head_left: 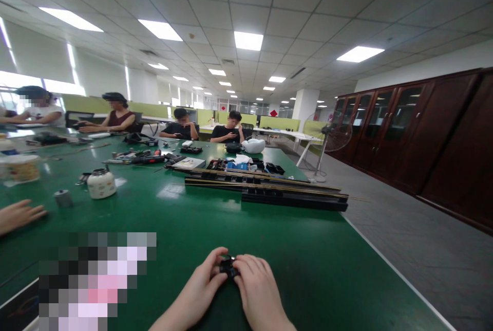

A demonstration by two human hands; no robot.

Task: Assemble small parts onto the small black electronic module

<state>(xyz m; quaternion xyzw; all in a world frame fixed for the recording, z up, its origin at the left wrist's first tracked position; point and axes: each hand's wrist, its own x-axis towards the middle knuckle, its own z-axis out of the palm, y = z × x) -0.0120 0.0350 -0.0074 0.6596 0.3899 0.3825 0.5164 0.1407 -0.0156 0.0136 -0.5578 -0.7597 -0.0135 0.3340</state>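
Both of my hands meet low in the middle of the head view, above the green table. Between their fingertips is a small black object [228, 265] with a shiny curved edge at its top. My left hand [204, 286] has thumb and index finger closed on the object's left side. On the other side, my right hand [259, 286] pinches it with thumb and fingers, which cover part of it. The object's exact shape is too small to tell.
Black rails [295, 200] with thin rods lie across the green table [192, 223]. A white jar [101, 184] and a grey cylinder [63, 198] stand left, near another person's hand [21, 216]. Tools [138, 158] lie farther back; several people sit beyond. The lower left is pixelated.
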